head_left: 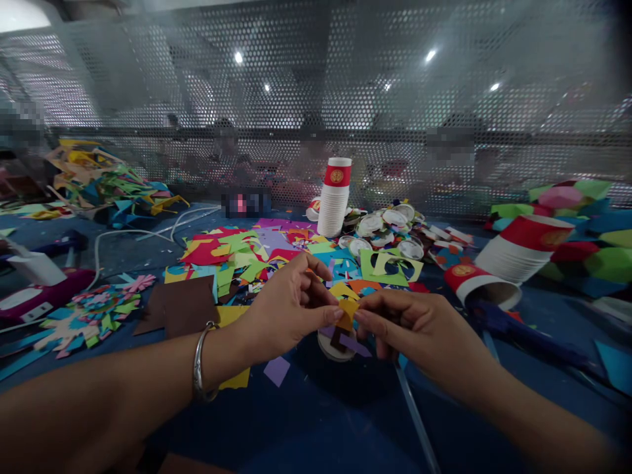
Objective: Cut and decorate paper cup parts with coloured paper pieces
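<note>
Two hands share one yellow piece (348, 315) above the middle of the table (340, 421). The left hand (293, 306) has its thumb tip pressed to the piece's left side, the forefinger curled above it; how its other fingers meet the paper behind cannot be told. The right hand (415, 322) pinches the right side, thumb and forefinger brought together with only the paper between. One bracelet (199, 362) rings the left wrist.

Just below the piece is one white disc (336, 353), partly hidden by a purple strip (356, 345) and a brown strip (338, 340). One purple square (277, 371) lies left of it, and two brown sheets (190, 306) overlap farther left.

Toward the table's far edge, by the mesh screen (296, 79), stand one upright stack of cups (334, 204) and a heap of lids (390, 224), too jumbled to count. Near the right edge are one tilted stack (526, 250) and one cup (464, 276) on its side, its mouth partly behind a blue tool (533, 339). Both forearms run out of view; shapes beyond the screen are blurred.
</note>
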`<act>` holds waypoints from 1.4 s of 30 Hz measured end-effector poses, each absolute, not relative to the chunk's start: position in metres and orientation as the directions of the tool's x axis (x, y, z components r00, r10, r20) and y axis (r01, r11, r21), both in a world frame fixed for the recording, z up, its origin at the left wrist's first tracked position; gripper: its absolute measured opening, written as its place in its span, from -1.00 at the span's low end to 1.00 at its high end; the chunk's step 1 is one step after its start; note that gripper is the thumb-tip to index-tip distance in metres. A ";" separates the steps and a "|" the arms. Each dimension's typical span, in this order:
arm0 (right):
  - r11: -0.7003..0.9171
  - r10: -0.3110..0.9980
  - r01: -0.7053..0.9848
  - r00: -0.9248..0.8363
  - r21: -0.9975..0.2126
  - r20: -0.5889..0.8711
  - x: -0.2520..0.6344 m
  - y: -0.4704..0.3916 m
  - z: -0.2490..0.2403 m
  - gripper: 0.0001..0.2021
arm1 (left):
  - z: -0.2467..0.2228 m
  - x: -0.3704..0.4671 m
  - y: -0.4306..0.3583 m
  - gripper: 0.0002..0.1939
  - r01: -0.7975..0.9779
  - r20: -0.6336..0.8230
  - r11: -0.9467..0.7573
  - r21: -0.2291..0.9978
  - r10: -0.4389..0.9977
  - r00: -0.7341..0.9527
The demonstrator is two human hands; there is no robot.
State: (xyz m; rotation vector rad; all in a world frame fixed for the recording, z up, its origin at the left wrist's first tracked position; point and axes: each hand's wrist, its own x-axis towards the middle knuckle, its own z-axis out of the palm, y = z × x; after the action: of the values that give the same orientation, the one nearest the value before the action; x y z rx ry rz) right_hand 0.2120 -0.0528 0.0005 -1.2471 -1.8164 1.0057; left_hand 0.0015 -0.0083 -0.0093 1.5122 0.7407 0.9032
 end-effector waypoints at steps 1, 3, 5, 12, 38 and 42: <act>0.240 0.951 0.411 -0.282 -0.880 0.128 0.212 -0.053 0.001 -0.76 | -0.009 0.002 -0.009 -0.54 -0.023 0.134 -0.141 0.990 0.853 0.505; 0.245 0.951 0.417 -0.277 -0.875 0.135 0.212 -0.054 0.001 -0.76 | -0.008 0.002 -0.010 -0.55 -0.016 0.132 -0.144 0.989 0.848 0.514; 0.243 0.950 0.413 -0.285 -0.878 0.129 0.212 -0.054 0.000 -0.77 | -0.008 0.002 -0.011 -0.54 -0.025 0.112 -0.116 0.993 0.841 0.530; 0.217 0.959 0.422 -0.262 -0.880 0.111 0.217 -0.051 0.001 -0.76 | -0.007 0.002 -0.010 -0.67 -0.030 0.110 -0.115 0.993 0.792 0.601; 0.337 0.932 0.898 -0.361 -0.284 -0.037 0.279 -0.024 -0.010 -0.89 | -0.009 -0.003 0.003 -0.82 0.063 0.014 -0.048 0.997 0.891 0.454; 0.296 0.948 0.911 -0.318 -0.288 -0.032 0.279 -0.023 -0.003 -0.90 | -0.011 -0.005 0.005 -0.80 0.036 0.031 -0.052 0.998 0.894 0.446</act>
State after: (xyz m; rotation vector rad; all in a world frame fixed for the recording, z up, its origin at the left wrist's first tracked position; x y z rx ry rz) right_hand 0.2790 -0.0233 -0.0033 -1.7414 -2.4091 0.3825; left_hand -0.0053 0.0049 -0.0106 1.4574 0.8727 0.8677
